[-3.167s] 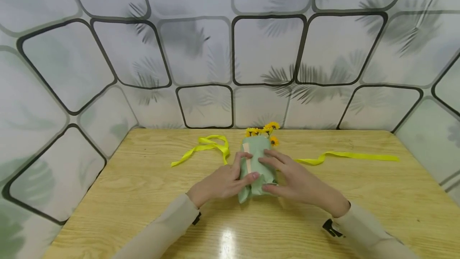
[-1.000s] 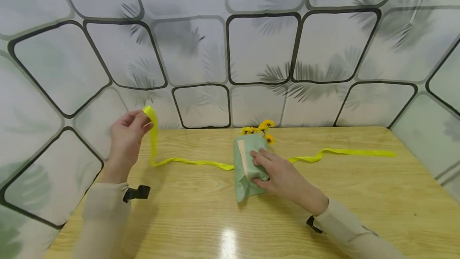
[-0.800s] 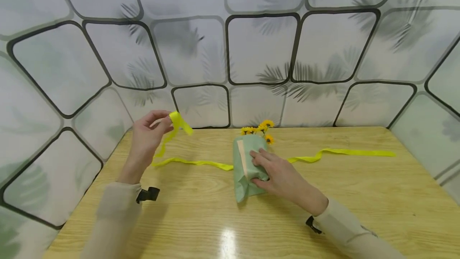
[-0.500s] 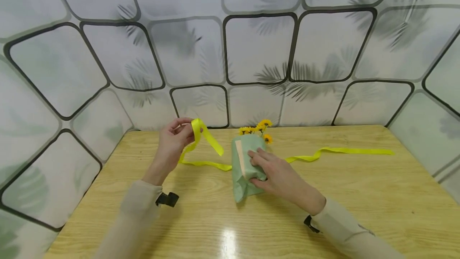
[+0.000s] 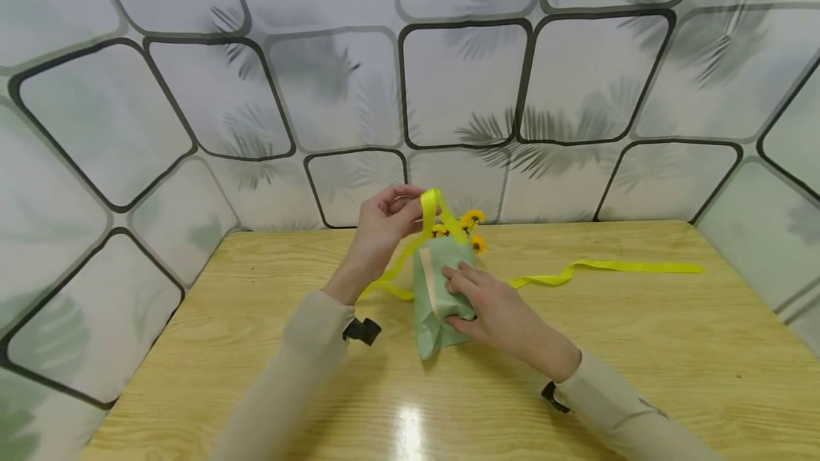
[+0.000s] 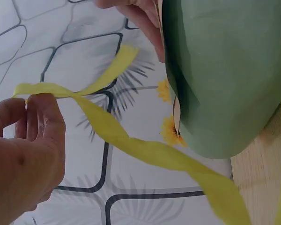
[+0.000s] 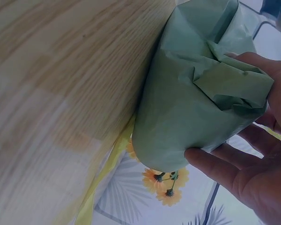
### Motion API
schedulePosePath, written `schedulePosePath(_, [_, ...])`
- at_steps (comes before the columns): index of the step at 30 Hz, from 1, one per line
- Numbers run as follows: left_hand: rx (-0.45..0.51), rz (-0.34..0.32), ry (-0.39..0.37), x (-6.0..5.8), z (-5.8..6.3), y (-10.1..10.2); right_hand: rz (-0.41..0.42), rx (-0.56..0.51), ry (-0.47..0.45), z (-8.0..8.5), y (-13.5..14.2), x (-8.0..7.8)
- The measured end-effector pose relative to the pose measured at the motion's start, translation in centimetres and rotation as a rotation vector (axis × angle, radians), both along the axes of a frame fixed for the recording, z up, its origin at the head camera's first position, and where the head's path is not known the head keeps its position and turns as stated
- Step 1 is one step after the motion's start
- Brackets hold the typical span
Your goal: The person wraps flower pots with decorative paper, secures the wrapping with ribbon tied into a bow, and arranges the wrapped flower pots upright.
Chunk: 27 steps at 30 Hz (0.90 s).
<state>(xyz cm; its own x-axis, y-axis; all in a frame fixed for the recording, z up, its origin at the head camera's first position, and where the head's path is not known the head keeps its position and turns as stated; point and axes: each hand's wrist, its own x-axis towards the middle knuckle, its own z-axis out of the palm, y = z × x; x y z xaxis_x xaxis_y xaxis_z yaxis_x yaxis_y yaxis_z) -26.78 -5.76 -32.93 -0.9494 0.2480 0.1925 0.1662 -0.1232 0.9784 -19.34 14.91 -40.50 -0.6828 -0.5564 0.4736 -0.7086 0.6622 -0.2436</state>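
Note:
A bouquet in pale green wrapping paper (image 5: 448, 253) lies on the table, a beige strip down its front and small yellow flowers (image 5: 474, 217) poking out at the far end. Over it, my left hand (image 5: 376, 237) pinches a yellow ribbon (image 5: 428, 215) near one end, whose tip hangs free. In the left wrist view the ribbon (image 6: 107, 129) runs down past the wrap. My right hand (image 5: 500, 310) holds the bouquet in place, and the right wrist view has thumb and fingers (image 7: 215, 164) on opposite sides of the creased paper (image 7: 166, 103). The ribbon's middle is hidden under the bouquet.
The ribbon's other stretch (image 5: 628, 266) lies loose on the wooden table (image 5: 608, 333) to the right. Behind and at the left stand patterned fabric walls (image 5: 470, 84). A black strap (image 5: 362, 331) shows at the left wrist.
My left hand let go of the bouquet, took up the left ribbon end, and has since carried it rightward to above the flowers. The right hand stays on the bouquet.

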Motion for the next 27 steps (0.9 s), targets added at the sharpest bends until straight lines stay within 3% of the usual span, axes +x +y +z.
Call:
schedulePosePath(3, [-0.215,-0.06,0.109,-0.5,-0.6,0.9,0.009,-0.014,-0.001,0.0,0.1,-0.1])
schedulePosePath(7, [-0.547,-0.049,0.277,-0.7,-2.0,-0.1,0.02,-0.015,0.002,0.0,0.1,-0.1])
schedulePosePath(10, [-0.697,-0.034,0.3,-0.4,-2.9,-2.0,0.02,-0.008,0.003,0.0,0.0,-0.1])
schedulePosePath(14, [-0.805,-0.107,0.243,0.2,-4.2,-4.2,0.01,0.002,-0.002,0.0,0.0,-0.1])
schedulePosePath(18, [-0.845,-0.178,0.254,0.8,-5.3,-4.7,-0.007,0.009,0.004,0.0,0.2,0.0])
schedulePosePath(24, [-0.776,-0.049,0.336,1.3,-5.5,-3.3,-0.002,0.005,0.036,-0.3,0.0,-0.1])
schedulePosePath(27, [-0.753,-0.046,0.415,1.3,-5.2,-2.4,-0.011,-0.027,0.034,-0.5,0.0,-0.1])
